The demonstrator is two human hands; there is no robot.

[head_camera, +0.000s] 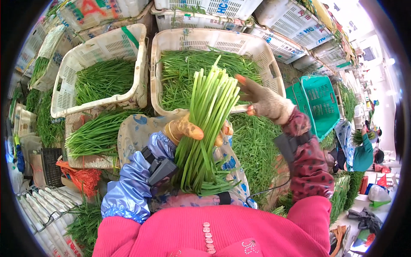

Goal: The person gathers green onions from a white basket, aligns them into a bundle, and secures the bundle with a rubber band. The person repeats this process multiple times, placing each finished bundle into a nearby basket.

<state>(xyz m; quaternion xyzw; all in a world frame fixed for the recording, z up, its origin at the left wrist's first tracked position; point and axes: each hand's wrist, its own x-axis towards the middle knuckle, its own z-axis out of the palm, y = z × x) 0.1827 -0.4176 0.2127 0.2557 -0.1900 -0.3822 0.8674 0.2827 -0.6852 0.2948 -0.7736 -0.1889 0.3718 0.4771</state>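
Observation:
A thick bunch of flat green leafy stalks, like garlic chives (208, 112), stands over my lap, its pale cut ends up and its leaf tips hanging down. My left hand (186, 130), in a stained thin glove, is closed round the middle of the bunch. Beside the upper stalks on the right is my right hand (263, 98), in a knitted glove with bare fingertips, its fingers spread and holding nothing. Behind the bunch, a white plastic crate (266, 54) holds more of the greens. Another pile of stalks (99, 133) lies on a low block to the left.
A second white crate (141, 54) with greens stands at the left. Stacked crates (295, 25) line the back. Right of my right hand is a green plastic crate (321, 102). Loose greens (253, 147) cover the ground. Orange twine (85, 180) lies at left; a person (362, 154) works far right.

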